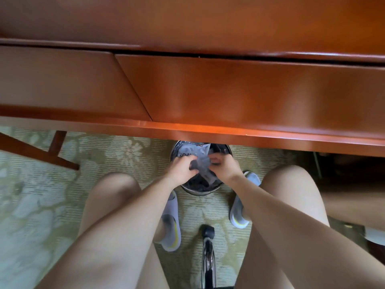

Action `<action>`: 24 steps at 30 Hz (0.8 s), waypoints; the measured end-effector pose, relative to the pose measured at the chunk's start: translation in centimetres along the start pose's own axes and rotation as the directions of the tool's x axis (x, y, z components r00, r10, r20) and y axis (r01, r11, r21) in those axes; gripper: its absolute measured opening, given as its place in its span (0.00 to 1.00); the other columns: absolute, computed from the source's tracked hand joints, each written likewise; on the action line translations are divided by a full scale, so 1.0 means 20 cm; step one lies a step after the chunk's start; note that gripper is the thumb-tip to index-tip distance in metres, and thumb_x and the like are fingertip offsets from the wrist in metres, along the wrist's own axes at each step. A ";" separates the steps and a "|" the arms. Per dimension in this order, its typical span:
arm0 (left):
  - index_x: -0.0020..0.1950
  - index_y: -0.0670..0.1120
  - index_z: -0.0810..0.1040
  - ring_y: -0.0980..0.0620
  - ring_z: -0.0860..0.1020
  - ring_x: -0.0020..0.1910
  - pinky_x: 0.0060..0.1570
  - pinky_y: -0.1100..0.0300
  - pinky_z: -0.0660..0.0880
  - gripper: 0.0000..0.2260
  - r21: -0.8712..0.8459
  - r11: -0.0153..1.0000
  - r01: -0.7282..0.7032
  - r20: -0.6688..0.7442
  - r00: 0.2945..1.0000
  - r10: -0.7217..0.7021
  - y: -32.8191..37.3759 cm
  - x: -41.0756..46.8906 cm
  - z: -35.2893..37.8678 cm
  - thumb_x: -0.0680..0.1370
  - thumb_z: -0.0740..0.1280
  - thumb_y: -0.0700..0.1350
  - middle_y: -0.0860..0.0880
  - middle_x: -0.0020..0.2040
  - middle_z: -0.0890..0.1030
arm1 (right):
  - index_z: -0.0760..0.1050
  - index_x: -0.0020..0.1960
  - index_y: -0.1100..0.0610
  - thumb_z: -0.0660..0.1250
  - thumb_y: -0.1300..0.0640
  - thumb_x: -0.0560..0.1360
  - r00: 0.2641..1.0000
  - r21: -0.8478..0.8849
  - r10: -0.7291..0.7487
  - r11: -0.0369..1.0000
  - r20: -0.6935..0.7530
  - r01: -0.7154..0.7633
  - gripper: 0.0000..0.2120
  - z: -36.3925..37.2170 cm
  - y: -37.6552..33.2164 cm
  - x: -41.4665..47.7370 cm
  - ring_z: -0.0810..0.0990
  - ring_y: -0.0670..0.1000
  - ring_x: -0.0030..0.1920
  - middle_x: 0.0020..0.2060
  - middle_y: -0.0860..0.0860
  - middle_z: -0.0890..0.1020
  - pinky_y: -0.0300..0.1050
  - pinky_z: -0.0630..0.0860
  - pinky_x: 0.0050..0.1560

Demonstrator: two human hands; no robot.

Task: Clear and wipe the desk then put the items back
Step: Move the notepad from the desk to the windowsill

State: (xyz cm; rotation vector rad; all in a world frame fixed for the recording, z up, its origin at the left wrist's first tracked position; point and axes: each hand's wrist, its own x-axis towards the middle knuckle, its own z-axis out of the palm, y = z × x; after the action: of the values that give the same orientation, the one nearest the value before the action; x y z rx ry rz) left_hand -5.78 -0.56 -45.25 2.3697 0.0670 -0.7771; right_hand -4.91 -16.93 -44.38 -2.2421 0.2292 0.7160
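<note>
Bare thighs (116, 226) filled the near foreground, person seated, both forearms (268, 207) running forward and down between the knees.

Left hand (183, 170) and right hand (224, 168) met close together, knuckles up and fingers curled. Both gripped one crumpled grey piece (201, 163); cloth or wrapper, could not tell. Wrists bent slightly inward, elbows out of view.

The piece hung directly over a round metal bin (198, 191) with dark contents. The bin stood on the floor, half under the desk (208, 130), whose front edge hid its far rim. Two drawer fronts (250, 90) showed above, both closed.

Grey slippers (170, 230) sat on either side of the bin. A chair leg (208, 232) with a black castor pointed toward it over patterned carpet (41, 205).

Judged step: the clearing stage, rubbish going into the bin, though shaking out a wiping cloth could not be ruled out. If rubbish, the next move called for loosening both grips over the opening so nothing fell on the carpet. The hands then had to rise without knocking the desk edge.
</note>
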 end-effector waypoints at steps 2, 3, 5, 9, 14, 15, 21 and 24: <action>0.70 0.48 0.72 0.44 0.78 0.60 0.60 0.48 0.75 0.22 0.008 1.000 -0.016 -0.011 1.000 0.017 0.01 -0.03 -0.02 0.77 0.69 0.45 0.44 0.62 0.79 | 0.78 0.63 0.54 0.62 0.62 0.76 1.000 -0.011 -0.009 1.000 -0.013 0.008 0.17 -0.01 0.00 -0.03 0.79 0.53 0.59 0.57 0.52 0.82 0.37 0.70 0.53; 0.69 0.49 0.73 0.44 0.78 0.59 0.60 0.48 0.75 0.21 0.009 1.000 -0.024 -0.019 1.000 0.024 0.02 -0.04 -0.03 0.77 0.70 0.45 0.44 0.62 0.80 | 0.78 0.63 0.54 0.62 0.62 0.76 1.000 -0.005 -0.007 1.000 -0.013 0.007 0.17 -0.02 0.00 -0.06 0.79 0.53 0.59 0.57 0.53 0.83 0.36 0.70 0.54; 0.68 0.49 0.74 0.44 0.78 0.59 0.60 0.48 0.75 0.20 0.012 0.999 -0.042 -0.040 0.998 0.042 0.03 -0.09 -0.06 0.76 0.70 0.45 0.45 0.61 0.80 | 0.78 0.63 0.54 0.63 0.62 0.76 1.000 0.004 -0.004 1.000 -0.009 0.004 0.16 -0.02 -0.01 -0.11 0.79 0.52 0.59 0.56 0.53 0.83 0.35 0.68 0.55; 0.66 0.49 0.76 0.43 0.79 0.57 0.59 0.47 0.75 0.19 0.032 0.995 -0.092 -0.084 0.992 0.094 0.07 -0.21 -0.10 0.75 0.70 0.46 0.45 0.59 0.81 | 0.79 0.61 0.53 0.63 0.61 0.76 0.999 -0.023 -0.039 0.999 -0.016 0.039 0.15 -0.05 -0.05 -0.23 0.79 0.54 0.60 0.56 0.54 0.83 0.37 0.70 0.56; 0.64 0.50 0.77 0.45 0.80 0.56 0.58 0.49 0.75 0.19 0.028 0.991 -0.132 -0.137 0.981 0.134 0.09 -0.41 -0.15 0.74 0.72 0.48 0.47 0.59 0.81 | 0.79 0.60 0.50 0.60 0.61 0.76 0.993 -0.030 -0.102 0.994 -0.051 0.101 0.17 -0.09 -0.16 -0.42 0.79 0.53 0.57 0.55 0.53 0.83 0.38 0.71 0.54; 0.65 0.49 0.77 0.46 0.80 0.56 0.59 0.50 0.75 0.19 0.029 0.989 -0.145 -0.148 0.978 0.148 0.10 -0.45 -0.17 0.74 0.72 0.47 0.47 0.60 0.81 | 0.79 0.60 0.50 0.60 0.61 0.76 0.991 -0.034 -0.122 0.992 -0.048 0.120 0.17 -0.10 -0.19 -0.46 0.80 0.53 0.54 0.53 0.53 0.84 0.38 0.71 0.52; 0.64 0.47 0.77 0.51 0.80 0.55 0.60 0.56 0.74 0.16 0.015 0.969 -0.248 -0.265 0.933 0.242 0.18 -0.72 -0.31 0.75 0.71 0.43 0.50 0.60 0.80 | 0.80 0.54 0.48 0.62 0.61 0.75 0.958 -0.045 -0.275 0.961 -0.083 0.272 0.14 -0.16 -0.36 -0.71 0.82 0.54 0.49 0.47 0.52 0.84 0.42 0.75 0.51; 0.63 0.48 0.78 0.54 0.80 0.54 0.58 0.60 0.74 0.14 0.024 0.953 -0.301 -0.343 0.893 0.290 0.21 -0.86 -0.39 0.77 0.69 0.42 0.52 0.58 0.80 | 0.79 0.51 0.48 0.64 0.63 0.74 0.933 -0.003 -0.346 0.938 -0.101 0.347 0.12 -0.19 -0.44 -0.84 0.82 0.52 0.48 0.45 0.52 0.84 0.43 0.77 0.54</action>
State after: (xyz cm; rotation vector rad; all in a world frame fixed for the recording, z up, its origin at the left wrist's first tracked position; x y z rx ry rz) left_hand -15.03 3.05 -28.58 2.3857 -0.1350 -0.2109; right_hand -13.92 -14.36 -27.46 -2.2262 -0.1134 0.4107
